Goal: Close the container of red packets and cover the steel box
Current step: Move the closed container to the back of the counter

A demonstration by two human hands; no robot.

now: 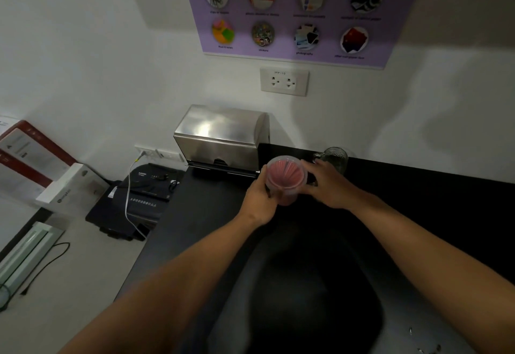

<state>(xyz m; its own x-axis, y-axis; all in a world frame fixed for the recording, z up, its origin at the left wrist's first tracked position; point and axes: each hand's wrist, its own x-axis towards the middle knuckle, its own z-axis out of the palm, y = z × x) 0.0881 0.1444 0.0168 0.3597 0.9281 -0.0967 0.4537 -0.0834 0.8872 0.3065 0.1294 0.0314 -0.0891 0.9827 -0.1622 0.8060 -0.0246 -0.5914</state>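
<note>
A clear plastic container point(284, 179) full of red packets stands over the black counter, a translucent lid lying across its mouth. My left hand point(260, 200) grips the container's left side. On the right rim, my right hand point(326, 183) holds the lid and the container's edge. Just behind it, against the wall, sits the steel box point(220, 136), its rounded shiny cover down over the top and a narrow slot showing along its front bottom.
A glass mug point(335, 157) stands right behind my right hand. The black counter point(195, 214) ends at a left edge; below it sit a black paper shredder point(133, 203) with a white cable, boxes point(41, 164) and a laminator point(25, 253). A wall socket point(284, 82) hangs above.
</note>
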